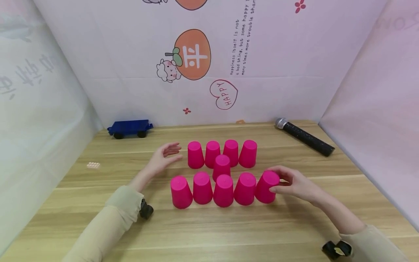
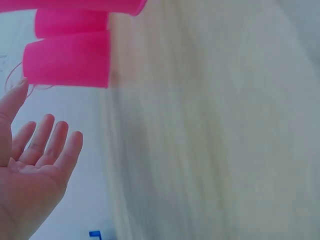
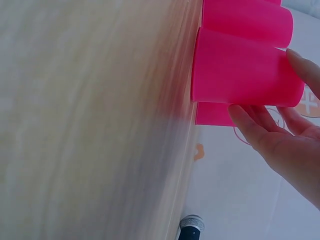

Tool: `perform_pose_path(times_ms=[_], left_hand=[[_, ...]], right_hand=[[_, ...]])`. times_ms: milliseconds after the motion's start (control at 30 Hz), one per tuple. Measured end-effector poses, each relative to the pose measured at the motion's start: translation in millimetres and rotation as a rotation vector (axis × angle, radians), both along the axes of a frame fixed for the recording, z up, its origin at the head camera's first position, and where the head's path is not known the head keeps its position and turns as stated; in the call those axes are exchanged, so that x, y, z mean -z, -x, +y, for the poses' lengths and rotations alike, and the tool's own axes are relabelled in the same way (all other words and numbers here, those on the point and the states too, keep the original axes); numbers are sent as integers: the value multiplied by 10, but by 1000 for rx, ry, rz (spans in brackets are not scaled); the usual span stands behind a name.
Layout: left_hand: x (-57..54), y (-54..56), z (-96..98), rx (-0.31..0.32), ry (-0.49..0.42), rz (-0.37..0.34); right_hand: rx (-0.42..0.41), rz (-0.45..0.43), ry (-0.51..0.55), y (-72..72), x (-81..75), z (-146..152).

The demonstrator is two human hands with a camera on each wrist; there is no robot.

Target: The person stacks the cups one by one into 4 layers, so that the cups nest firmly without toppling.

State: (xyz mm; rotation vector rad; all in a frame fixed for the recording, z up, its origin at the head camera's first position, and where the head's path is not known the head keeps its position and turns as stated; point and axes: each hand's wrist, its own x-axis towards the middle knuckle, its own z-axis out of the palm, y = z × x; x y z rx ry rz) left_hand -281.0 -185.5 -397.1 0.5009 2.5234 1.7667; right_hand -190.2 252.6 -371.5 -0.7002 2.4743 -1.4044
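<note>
Several pink cups stand upside down on the wooden table in the head view. At the right end of the front row, my right hand (image 1: 294, 183) grips a pink cup (image 1: 266, 187) near its top, thumb on the near side and fingers behind. The right wrist view shows the thumb and fingers on either side of that cup (image 3: 245, 70). My left hand (image 1: 163, 156) hovers with spread, relaxed fingers, just left of the back row's leftmost cup (image 1: 195, 156). A single cup (image 1: 222, 169) stands between the two rows.
A blue toy wagon (image 1: 129, 128) sits at the back left, and a black microphone (image 1: 306, 137) lies at the back right. A small pale studded brick (image 1: 93, 165) lies on the left. Printed white sheets (image 1: 137, 80) enclose the table at the back and sides.
</note>
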Motion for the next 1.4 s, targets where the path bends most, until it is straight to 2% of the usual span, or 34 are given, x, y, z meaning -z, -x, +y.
perform_pose_path(times_ms=[300, 633, 767, 933, 1100, 1400], left_hand=[[-55, -225, -249, -47, -35, 3], [-128, -566, -324, -86, -25, 67], [-163, -707, -271, -82, -13, 64], [-182, -856, -164, -69, -12, 86], [-189, -965, -59, -82, -20, 111], [-190, -1122, 91, -132, -50, 72]], right_hand=[[51, 64, 10, 5, -76, 67], [132, 60, 13, 66, -284, 78], [169, 64, 46, 139, -379, 49], [203, 136, 72, 284, -461, -21], [250, 186, 60, 444, -536, -139], [310, 176, 19, 729, -636, -384]])
